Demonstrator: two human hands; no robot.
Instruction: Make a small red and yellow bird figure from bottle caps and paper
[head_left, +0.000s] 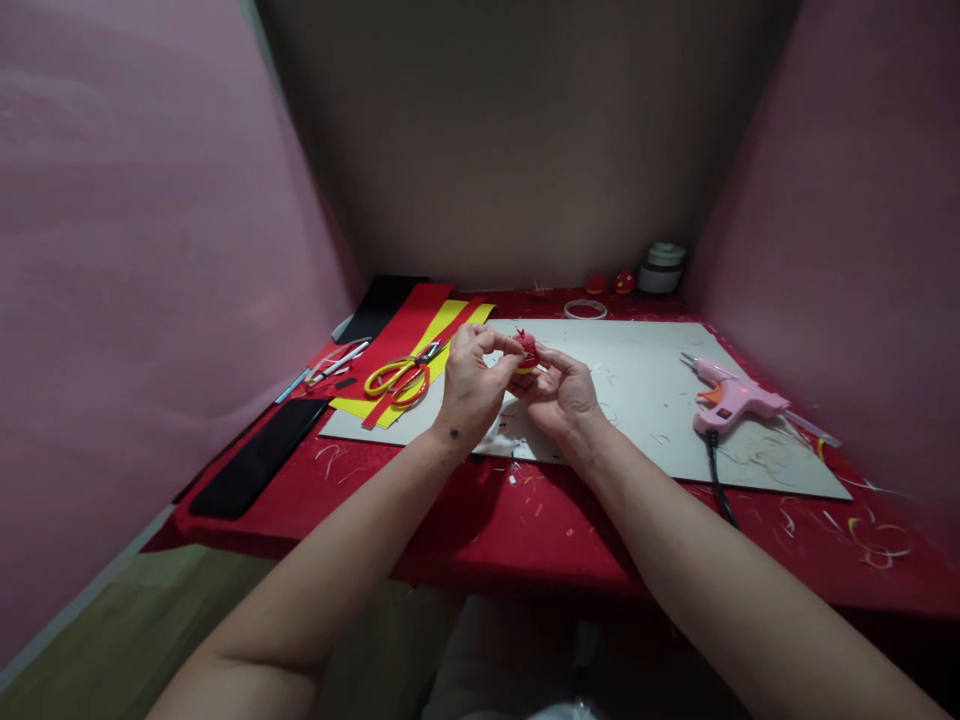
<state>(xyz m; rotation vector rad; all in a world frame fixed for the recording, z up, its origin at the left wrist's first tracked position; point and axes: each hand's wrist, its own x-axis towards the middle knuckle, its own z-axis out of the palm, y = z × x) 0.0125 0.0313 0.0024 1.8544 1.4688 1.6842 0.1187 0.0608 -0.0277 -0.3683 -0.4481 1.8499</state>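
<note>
A small red figure [526, 347] with a ribbed surface, a tuft on top and yellow at its lower edge is held up above the white board [645, 400]. My right hand [562, 395] supports it from the right and below, fingers closed around it. From the left, my left hand [472, 385] pinches thumb and forefinger together against the figure's front. Whatever sits in that pinch is too small to make out. Scissors [397, 380] with yellow and orange handles lie left of my left hand, on yellow and red corrugated strips [442, 330].
At right on the board rests a pink glue gun [739, 398] with a black cord. Far back are a jar [661, 268], a tape ring [586, 310] and two small red figures [625, 282]. A black phone-like slab [259, 460] and pens [337, 362] lie left. Paper scraps litter the red cloth [540, 530].
</note>
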